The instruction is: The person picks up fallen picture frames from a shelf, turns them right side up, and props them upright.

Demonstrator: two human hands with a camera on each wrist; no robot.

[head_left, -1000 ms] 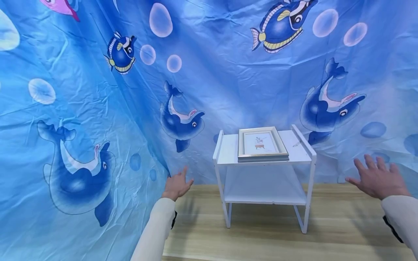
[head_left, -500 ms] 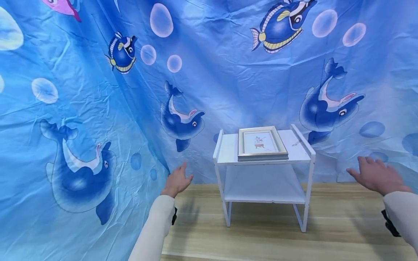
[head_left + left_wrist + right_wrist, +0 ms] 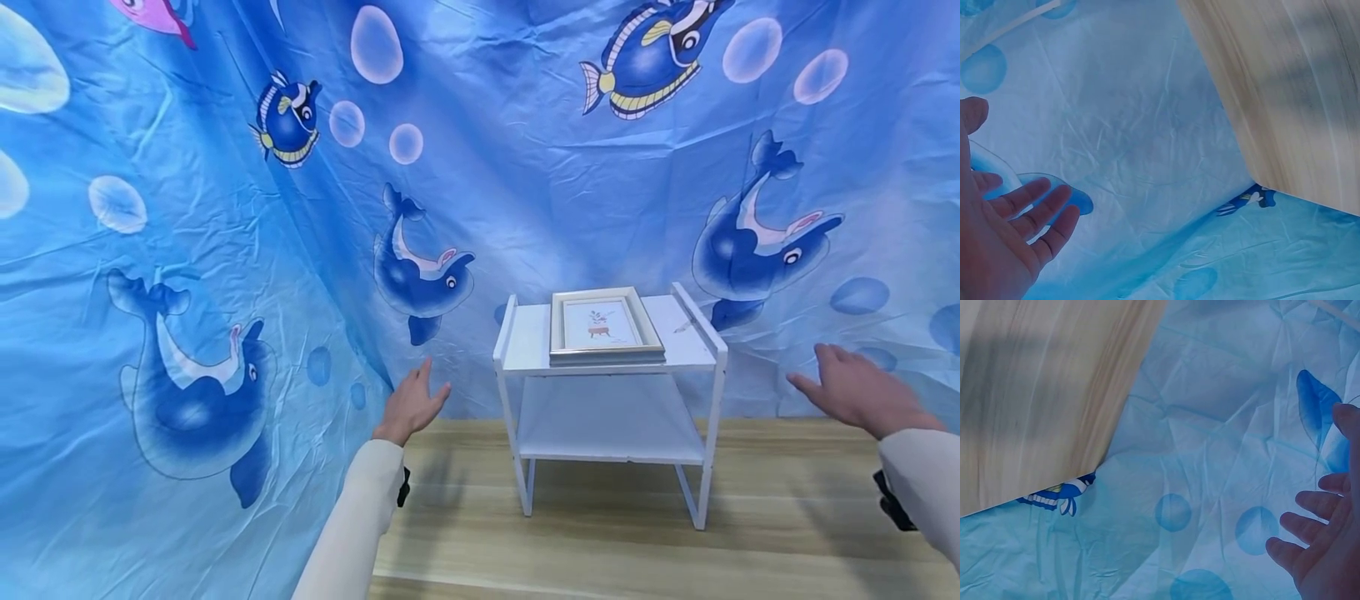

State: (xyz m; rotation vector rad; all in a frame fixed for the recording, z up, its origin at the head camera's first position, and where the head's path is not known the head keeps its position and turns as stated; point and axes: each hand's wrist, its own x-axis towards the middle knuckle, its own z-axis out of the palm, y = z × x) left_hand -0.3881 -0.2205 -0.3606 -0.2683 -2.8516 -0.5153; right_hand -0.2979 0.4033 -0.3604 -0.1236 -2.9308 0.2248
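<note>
On the counter (image 3: 528, 337) lies the frame (image 3: 606, 325), untouched; on either side of it the left hand (image 3: 410, 406) and right hand (image 3: 862, 393) hang empty, fingers extended (the right has just turned edge-on), so handling seems not begun.

We look onto a curtain (image 3: 517, 183) shading from deep blue above to pale lilac and turquoise lower down. Its printed dolphins (image 3: 206, 417) are royal blue with white bellies and pink mouths, its striped fish (image 3: 648, 62) blue, black, white and yellow, and we spot one bright pink fish (image 3: 156, 17). The bubbles (image 3: 377, 46) are pale lilac up high, flat blue below. Our bench (image 3: 527, 333) is plain white; the picture frame (image 3: 558, 327) is cream with a thin gold line, its print (image 3: 600, 325) white with a reddish-brown motif. We note a beige wood-grain floor (image 3: 600, 550), off-white sleeves (image 3: 356, 517) and black wrist straps (image 3: 403, 487).
</note>
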